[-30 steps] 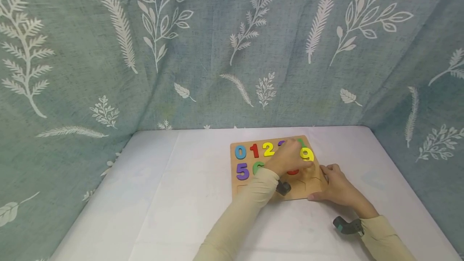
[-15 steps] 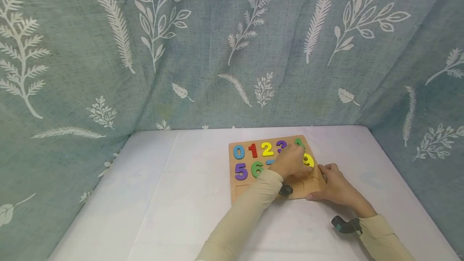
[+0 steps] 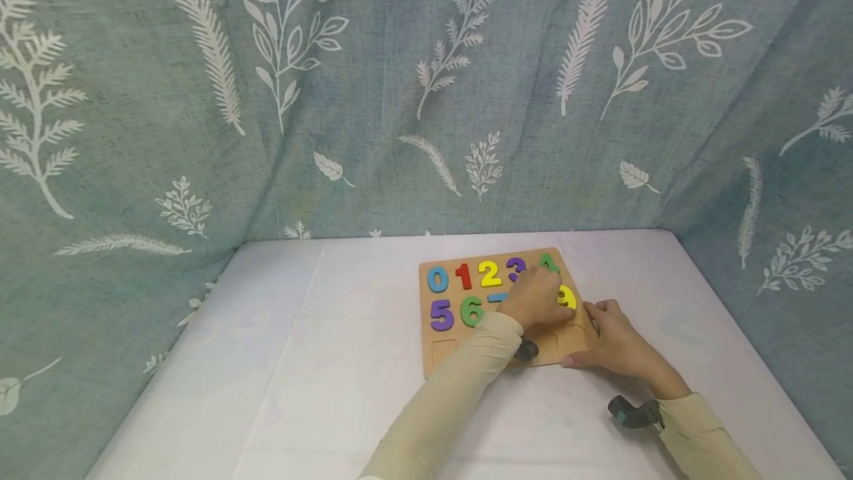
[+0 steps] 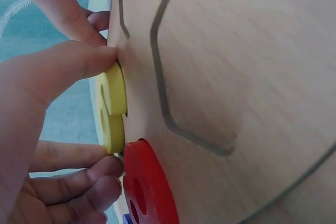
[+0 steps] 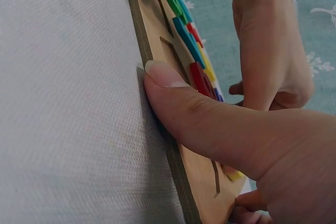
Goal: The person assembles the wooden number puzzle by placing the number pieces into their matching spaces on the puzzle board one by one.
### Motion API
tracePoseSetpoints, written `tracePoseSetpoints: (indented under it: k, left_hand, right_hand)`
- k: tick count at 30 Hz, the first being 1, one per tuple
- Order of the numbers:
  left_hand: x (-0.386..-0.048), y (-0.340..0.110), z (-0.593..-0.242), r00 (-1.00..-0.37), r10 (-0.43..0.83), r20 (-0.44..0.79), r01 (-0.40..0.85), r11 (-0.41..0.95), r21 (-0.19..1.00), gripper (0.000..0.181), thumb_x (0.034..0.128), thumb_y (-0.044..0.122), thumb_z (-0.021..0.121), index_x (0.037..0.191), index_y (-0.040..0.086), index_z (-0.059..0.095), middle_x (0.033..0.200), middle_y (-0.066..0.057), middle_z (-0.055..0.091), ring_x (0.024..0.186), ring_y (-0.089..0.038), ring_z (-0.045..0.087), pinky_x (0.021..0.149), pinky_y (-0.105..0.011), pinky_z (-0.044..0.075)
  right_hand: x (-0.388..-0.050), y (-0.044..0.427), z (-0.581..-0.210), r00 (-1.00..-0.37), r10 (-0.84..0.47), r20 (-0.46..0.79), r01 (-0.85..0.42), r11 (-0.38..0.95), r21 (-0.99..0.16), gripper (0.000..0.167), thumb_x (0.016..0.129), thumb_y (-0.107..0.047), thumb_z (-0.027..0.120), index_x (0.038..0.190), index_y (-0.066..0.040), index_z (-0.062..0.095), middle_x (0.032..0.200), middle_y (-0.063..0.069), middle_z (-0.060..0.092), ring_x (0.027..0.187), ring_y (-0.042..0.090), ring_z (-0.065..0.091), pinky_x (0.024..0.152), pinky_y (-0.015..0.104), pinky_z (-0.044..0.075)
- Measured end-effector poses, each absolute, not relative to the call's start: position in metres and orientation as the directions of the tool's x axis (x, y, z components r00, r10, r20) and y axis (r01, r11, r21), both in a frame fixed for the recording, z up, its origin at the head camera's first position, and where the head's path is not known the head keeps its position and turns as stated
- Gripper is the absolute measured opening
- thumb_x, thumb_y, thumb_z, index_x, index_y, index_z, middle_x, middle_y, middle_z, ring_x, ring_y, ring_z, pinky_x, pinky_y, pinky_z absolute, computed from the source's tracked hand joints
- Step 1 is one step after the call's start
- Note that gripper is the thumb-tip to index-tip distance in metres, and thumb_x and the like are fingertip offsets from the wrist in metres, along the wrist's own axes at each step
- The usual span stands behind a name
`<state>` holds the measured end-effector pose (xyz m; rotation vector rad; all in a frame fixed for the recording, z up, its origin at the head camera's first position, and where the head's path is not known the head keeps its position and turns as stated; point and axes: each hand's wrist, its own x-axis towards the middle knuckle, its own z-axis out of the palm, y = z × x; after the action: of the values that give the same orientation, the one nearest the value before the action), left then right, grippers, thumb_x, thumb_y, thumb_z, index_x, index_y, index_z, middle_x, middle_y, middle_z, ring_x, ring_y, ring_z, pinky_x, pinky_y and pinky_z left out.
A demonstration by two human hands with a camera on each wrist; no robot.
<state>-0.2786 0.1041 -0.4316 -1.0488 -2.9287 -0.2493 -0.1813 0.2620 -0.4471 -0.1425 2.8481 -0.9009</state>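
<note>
A wooden number puzzle board [image 3: 460, 333] lies on the table in the head view. My left hand [image 3: 532, 298] reaches over its right half. In the left wrist view, its thumb and index finger pinch the yellow number 9 [image 4: 111, 108] at opposite ends, in or just over its place on the board. The red number 8 [image 4: 149, 182] sits beside it; in the head view the hand hides that piece. My right hand [image 3: 623, 343] grips the board's near right corner, with the thumb [image 5: 173, 85] along the front edge and fingers at the right side.
Colored numbers fill the upper rows, among them a blue 0 [image 3: 437, 279], a purple 5 [image 3: 442, 315] and a green 4 [image 3: 549, 264]. Outlined slots line the near row. White cloth [image 3: 320, 376] covers the table; a leaf-patterned curtain [image 3: 373, 95] stands behind.
My left hand has shifted slightly toward the near side, uncovering more of the purple 3, the green 4 and the blue piece beside the 6. My right hand keeps its grip on the board.
</note>
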Motion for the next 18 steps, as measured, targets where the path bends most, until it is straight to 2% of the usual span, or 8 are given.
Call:
tracePoseSetpoints:
  k: [18]
  left_hand:
    - [-0.2773, 0.1013, -0.4272, -0.775, 0.631, 0.033, 0.628, 0.764, 0.146, 0.04, 0.0891, 0.054, 0.076, 0.08, 0.017, 0.062, 0.063, 0.009, 0.045, 0.065, -0.007, 0.047, 0.055, -0.017, 0.034]
  right_hand:
    - [-0.1815, 0.2626, -0.4475, -0.984, -0.143, -0.106, -0.055, 0.811, -0.582, 0.128, 0.066, -0.053, 0.095, 0.149, 0.022, 0.033, 0.135, 0.036, 0.04, 0.121, 0.047, 0.05, 0.101, 0.065, 0.048]
